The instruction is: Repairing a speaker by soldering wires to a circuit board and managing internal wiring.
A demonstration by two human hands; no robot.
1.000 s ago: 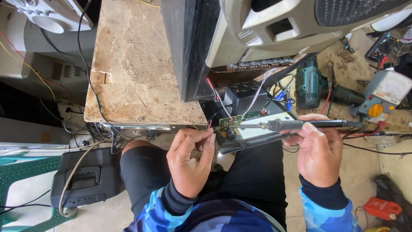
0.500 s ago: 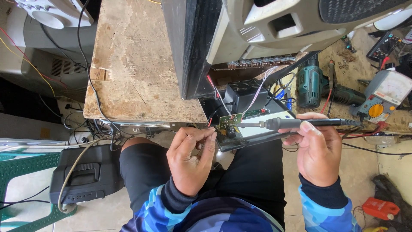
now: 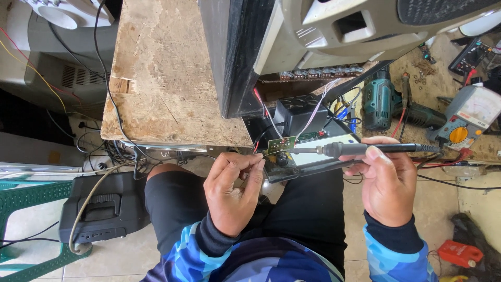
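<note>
Green circuit board (image 3: 279,144) half-hidden; left hand (image 3: 232,190) pinches it, right hand (image 3: 383,183) grips soldering iron (image 3: 365,149).

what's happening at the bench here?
A seated person is soldering. The right hand holds a soldering iron with its tip at a small green circuit board. The left hand pinches at the board's left edge; whether it holds solder wire is too small to tell. Red and white wires run from the board up toward a large speaker cabinet.

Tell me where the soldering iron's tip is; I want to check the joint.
In the head view, the soldering iron, held in the right hand, has its tip on the small green circuit board, just above the left hand.
</note>
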